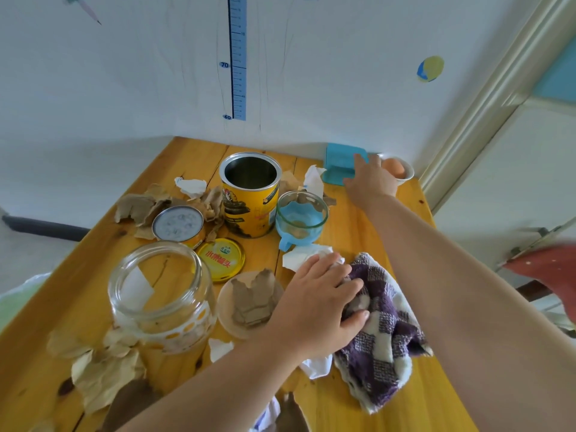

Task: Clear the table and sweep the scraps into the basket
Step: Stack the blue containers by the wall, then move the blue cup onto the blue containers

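Clearing has barely begun: the wooden counter (358,219) is crowded around the tall yellow open-topped tin can (249,194). Torn brown paper scraps (146,204) lie left of the can, with more in front of it in a shallow round wooden dish (249,304). A big clear glass jar (162,291) stands in front of the can and to its left. No basket is in view.

The left hand (321,304), in front of the can and to its right, grips a purple-and-white checked cloth (383,332), fingers spread over it and a wad of crumpled white paper (311,254), thumb dug into the fabric. The right hand (371,179) reaches behind the can and to its right, fingertips on a blue plastic piece (339,163) standing against the wall (possibly a scraper or small dustpan). Whether those fingers have closed on it cannot be told. A white bowl holding a brown egg (402,173) sits just beside that hand.

This looks like the tool-gathering step. Next, the containers probably need lifting aside before the cloth can push scraps to one edge.
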Demonstrator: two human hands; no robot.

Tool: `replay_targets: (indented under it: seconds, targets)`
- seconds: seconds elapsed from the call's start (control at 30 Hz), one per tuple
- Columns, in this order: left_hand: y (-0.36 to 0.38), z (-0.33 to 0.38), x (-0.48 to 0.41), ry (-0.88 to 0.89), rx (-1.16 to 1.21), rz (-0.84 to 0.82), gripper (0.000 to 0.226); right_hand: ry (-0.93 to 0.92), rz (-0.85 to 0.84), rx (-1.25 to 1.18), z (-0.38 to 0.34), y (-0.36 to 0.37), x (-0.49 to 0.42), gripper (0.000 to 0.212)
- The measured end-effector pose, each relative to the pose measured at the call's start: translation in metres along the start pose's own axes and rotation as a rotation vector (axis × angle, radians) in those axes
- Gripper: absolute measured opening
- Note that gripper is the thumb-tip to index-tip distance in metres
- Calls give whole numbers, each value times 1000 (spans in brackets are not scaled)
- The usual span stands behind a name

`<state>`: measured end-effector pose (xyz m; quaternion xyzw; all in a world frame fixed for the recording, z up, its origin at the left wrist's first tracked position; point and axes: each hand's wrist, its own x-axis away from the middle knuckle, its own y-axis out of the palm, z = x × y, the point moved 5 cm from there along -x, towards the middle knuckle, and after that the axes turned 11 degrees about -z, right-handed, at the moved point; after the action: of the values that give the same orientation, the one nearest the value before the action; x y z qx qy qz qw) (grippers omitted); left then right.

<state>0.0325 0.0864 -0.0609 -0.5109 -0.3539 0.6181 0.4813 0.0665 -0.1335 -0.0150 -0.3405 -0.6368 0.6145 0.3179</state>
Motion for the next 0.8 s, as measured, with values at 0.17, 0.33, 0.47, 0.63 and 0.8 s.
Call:
replay_targets:
  seconds: [0.17,0.33,0.47,0.63,0.8]
  targets:
    - [2,0,1,-19,23,-8,37,-13,160,-378,1,-26,50,38]
    - [-5,3,-1,-43,-51,-84,43,-94,205,-654,-4,-42,108,12]
    - [-16,6,3,-31,-103,-159,49,-126,15,-795,-19,-42,136,17]
    - [-85,12,14,29,110,9,39,-76,-10,-980,-24,-42,155,25]
    - [-180,-33,38,-54,174,204,38,-49,-52,-946,-42,-34,161,18]
